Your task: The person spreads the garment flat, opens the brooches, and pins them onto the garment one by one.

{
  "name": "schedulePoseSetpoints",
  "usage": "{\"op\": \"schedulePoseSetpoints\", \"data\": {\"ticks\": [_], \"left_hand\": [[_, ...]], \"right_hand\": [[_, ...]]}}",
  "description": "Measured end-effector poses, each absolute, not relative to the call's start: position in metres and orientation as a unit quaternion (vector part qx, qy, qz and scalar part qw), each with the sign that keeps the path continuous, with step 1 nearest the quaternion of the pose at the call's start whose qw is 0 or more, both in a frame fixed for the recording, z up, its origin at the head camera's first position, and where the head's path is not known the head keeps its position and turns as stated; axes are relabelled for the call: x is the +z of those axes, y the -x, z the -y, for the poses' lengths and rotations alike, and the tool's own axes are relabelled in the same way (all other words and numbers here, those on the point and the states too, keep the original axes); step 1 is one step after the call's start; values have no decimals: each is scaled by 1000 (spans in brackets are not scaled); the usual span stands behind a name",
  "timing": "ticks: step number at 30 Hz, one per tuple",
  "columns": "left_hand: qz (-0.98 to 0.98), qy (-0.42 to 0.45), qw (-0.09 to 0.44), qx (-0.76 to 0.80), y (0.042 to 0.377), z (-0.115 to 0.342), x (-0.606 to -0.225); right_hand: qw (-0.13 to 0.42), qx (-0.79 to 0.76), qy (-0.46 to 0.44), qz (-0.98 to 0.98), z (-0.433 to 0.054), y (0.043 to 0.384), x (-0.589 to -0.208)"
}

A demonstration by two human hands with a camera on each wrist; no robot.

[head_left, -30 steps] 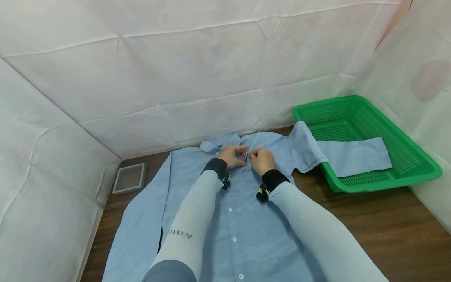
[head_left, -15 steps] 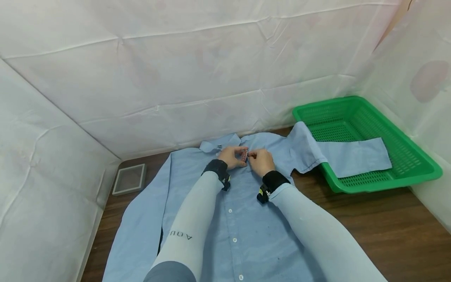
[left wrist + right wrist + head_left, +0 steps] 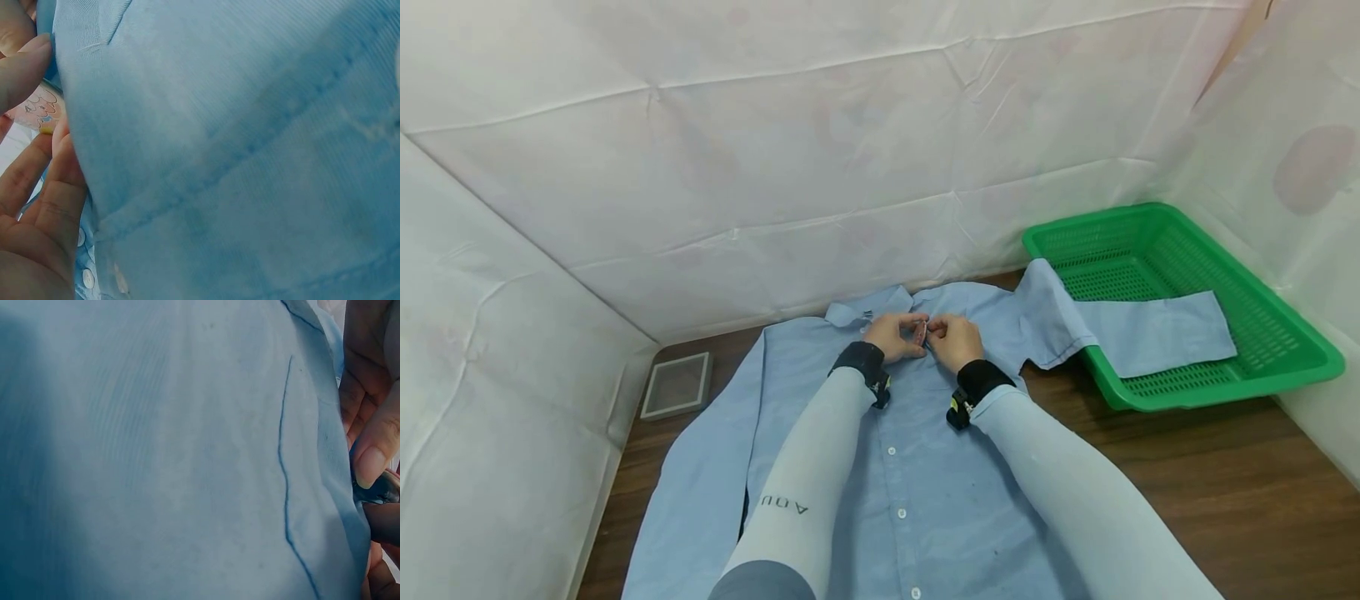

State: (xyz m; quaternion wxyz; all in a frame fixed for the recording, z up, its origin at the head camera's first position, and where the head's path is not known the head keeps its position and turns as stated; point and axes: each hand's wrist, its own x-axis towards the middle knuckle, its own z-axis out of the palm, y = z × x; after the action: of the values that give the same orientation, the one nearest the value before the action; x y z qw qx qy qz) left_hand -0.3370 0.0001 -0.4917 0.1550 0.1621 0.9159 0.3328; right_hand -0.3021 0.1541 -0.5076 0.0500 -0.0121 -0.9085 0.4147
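A light blue button-up shirt [image 3: 940,483] lies spread front up on the table, its collar near the back wall. My left hand [image 3: 889,335] holds a small pink printed badge [image 3: 920,333] between thumb and fingers at the upper chest. In the left wrist view the cartoon-like print of the badge [image 3: 39,111] shows beside the shirt's edge. Close on its right side, my right hand [image 3: 955,343] pinches at the badge's edge. A dark, shiny part of the badge [image 3: 378,489] shows under a thumb in the right wrist view; whether a pin passes through the cloth is hidden.
A green plastic basket [image 3: 1225,387] stands at the right, with one shirt sleeve [image 3: 1157,333] draped into it. On the left lies a small white-framed box [image 3: 677,385]. White sheeting [image 3: 820,150] closes off the back and sides of the brown table [image 3: 1195,467].
My right fingertips have moved slightly left, from just apart to against the badge. The left hand keeps its hold in nearly the same place.
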Motion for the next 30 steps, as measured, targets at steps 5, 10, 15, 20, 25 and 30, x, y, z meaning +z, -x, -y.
{"op": "schedulePoseSetpoints", "data": {"ticks": [5,10,15,20,25,30], "left_hand": [[-914,-166,150,338,339,0,-495],[-914,-167,147,340,340,0,-496],[-910,-166,149,349,342,1,-498],[-911,-163,154,346,341,1,-495],[-913,-167,156,339,336,1,-489],[-911,-175,157,339,335,2,-490]], "right_hand": [[52,404,16,913,-154,304,-509],[59,385,18,921,-152,306,-510],[63,376,24,924,-151,308,-512],[65,376,26,924,-151,308,-513],[62,376,27,924,-151,309,-513],[51,374,29,926,-151,308,-512]]}}
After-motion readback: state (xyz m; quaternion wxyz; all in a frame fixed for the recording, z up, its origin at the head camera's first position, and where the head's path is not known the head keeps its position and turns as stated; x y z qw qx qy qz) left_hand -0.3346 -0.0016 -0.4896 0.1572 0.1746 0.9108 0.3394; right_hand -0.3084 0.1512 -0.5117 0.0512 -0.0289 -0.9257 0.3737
